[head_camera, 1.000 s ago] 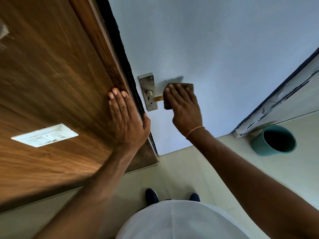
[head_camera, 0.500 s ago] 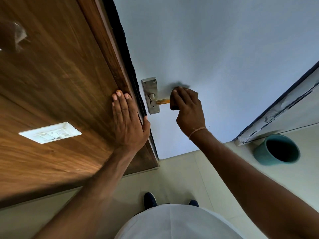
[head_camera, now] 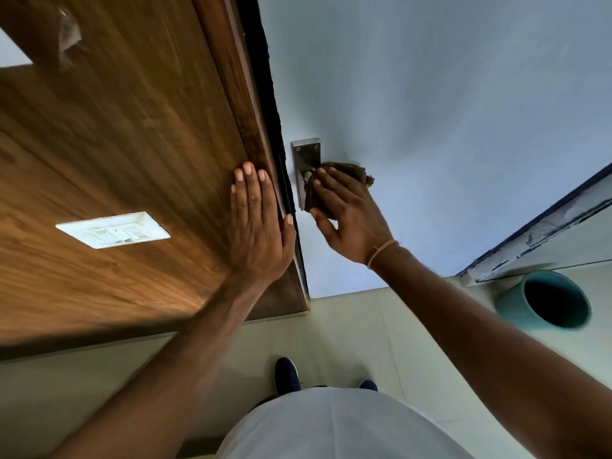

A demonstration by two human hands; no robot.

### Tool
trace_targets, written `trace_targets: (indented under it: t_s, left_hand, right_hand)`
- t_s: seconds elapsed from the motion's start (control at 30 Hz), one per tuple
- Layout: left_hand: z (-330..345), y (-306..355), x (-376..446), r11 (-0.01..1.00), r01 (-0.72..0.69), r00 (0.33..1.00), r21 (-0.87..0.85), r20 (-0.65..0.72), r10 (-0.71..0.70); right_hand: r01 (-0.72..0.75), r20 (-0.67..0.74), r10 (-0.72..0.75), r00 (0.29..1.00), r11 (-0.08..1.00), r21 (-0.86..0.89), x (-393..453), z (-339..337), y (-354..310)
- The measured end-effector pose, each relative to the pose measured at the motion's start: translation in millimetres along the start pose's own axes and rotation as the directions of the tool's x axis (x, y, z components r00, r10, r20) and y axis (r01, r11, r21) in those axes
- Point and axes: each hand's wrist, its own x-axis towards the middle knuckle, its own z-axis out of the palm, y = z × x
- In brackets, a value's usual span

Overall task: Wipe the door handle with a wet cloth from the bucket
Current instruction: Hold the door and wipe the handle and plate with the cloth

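The right hand (head_camera: 351, 213) presses a brown cloth (head_camera: 344, 172) over the metal door handle (head_camera: 306, 173) on the pale door; wiping is under way, not visibly finished. The left hand (head_camera: 256, 223) lies flat and empty on the wooden frame (head_camera: 231, 94). A teal bucket (head_camera: 516, 303) stands on the floor, right.

Right hand (head_camera: 351, 213) presses brown cloth (head_camera: 344, 170) against door handle (head_camera: 306, 175).

Probably a home interior: wood-panelled wall (head_camera: 116, 144), switch plate (head_camera: 113, 229), tiled floor (head_camera: 347, 332).
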Motion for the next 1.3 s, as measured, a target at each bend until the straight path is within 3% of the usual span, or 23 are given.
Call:
trace_targets:
  t_s: [0.2, 0.43, 0.6, 0.77, 0.9, 1.03, 1.13, 1.3]
  left_hand:
    - [1, 1, 0, 1.0, 0.021, 1.0, 0.008, 0.011, -0.021]
    - [1, 6, 2, 0.999, 0.043, 0.999, 0.029, 0.023, -0.044]
    - [0, 8, 1, 0.998, 0.054, 0.999, 0.023, 0.006, -0.054]
    - [-1, 13, 2, 0.997, 0.08, 0.996, 0.023, 0.027, -0.081]
    - [-1, 12, 2, 0.996, 0.081, 0.996, 0.027, 0.025, -0.082]
    - [-3, 14, 2, 0.997, 0.081, 0.997, 0.019, 0.01, -0.081]
    - [-3, 16, 2, 0.995, 0.09, 0.996, 0.033, 0.016, -0.091]
    - [-3, 14, 1, 0.996, 0.08, 0.997, 0.045, 0.01, -0.08]
  right_hand:
    - [0.027, -0.154, -0.041, 0.987, 0.996, -0.091, 19, 11, 11]
    - [0.1, -0.212, -0.117, 0.97, 0.991, -0.087, 20, 17, 23]
    - [-0.073, -0.335, 0.069, 0.94, 0.997, 0.002, 8, 20, 32]
    - [0.019, -0.268, -0.03, 0.963, 0.999, -0.043, 22, 35, 0]
    - [0.115, -0.252, -0.136, 0.958, 0.989, -0.095, 16, 30, 23]
    - [0.044, -0.33, -0.071, 0.941, 0.995, -0.089, 6, 31, 44]
    - [-0.022, -0.335, -0.012, 0.942, 0.995, -0.096, 7, 41, 23]
    - [0.082, -0.283, -0.129, 0.95, 0.982, -0.17, 17, 32, 25]
